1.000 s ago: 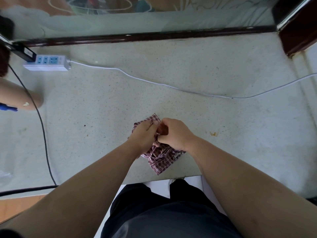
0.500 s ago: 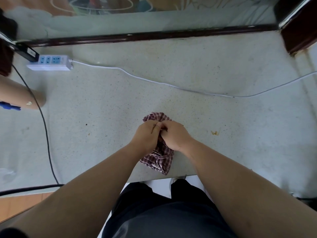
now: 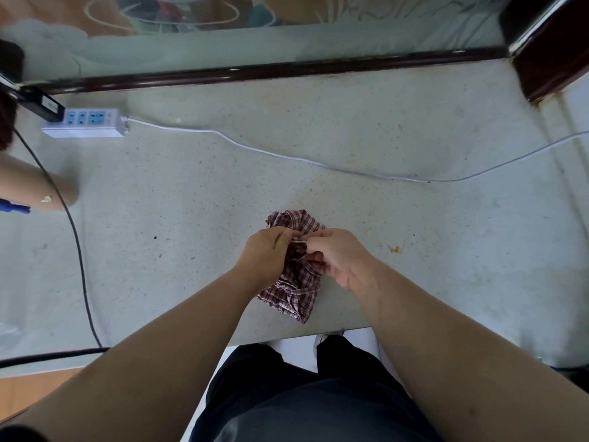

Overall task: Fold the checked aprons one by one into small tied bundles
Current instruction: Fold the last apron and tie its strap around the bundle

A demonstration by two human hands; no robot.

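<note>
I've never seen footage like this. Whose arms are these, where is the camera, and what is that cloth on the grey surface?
There is no machine here: these are a person's two bare arms, filmed by one wide-angle camera worn on their head, looking forward and down. The left hand and right hand both pinch a bunched checked apron that rests on the speckled grey counter; a thin strap runs between their fingertips, perhaps being tied. Farther back lie a white power strip with its white cable, and a black cable at the left. Another person's arm shows at the left edge.
</note>
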